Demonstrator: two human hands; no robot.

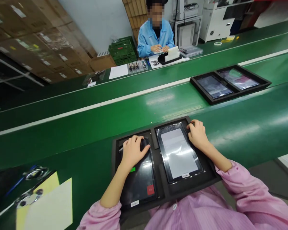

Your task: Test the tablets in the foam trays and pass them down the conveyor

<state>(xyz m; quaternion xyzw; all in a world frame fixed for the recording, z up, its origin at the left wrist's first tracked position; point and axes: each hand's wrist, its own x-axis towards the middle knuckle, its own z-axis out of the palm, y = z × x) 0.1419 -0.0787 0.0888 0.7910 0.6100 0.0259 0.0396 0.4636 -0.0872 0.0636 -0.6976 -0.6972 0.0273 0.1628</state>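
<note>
We are looking down at a black tray (163, 191) sitting at the near edge of a long green bench (86, 127), right in front of our body. The tray is holding two tablets side by side, each lying flat in its own compartment. Our left hand (133, 150) is resting palm down on the far end of the left tablet (141, 182), fingers loosely bent and gripping nothing. That tablet's dark screen is carrying a small green sticker and a red one. Our right hand (198, 134) is lying at the far right corner of the right tablet (179, 153), fingers curled over the edge where tablet and tray meet; we cannot tell whether it is gripping anything. A pale, shiny film is covering that screen. Farther along the bench to the right, well apart, a second tray (207, 97) is holding two more tablets. Across the bench, a person in a blue coat (148, 36) is sitting and working with both hands.
</note>
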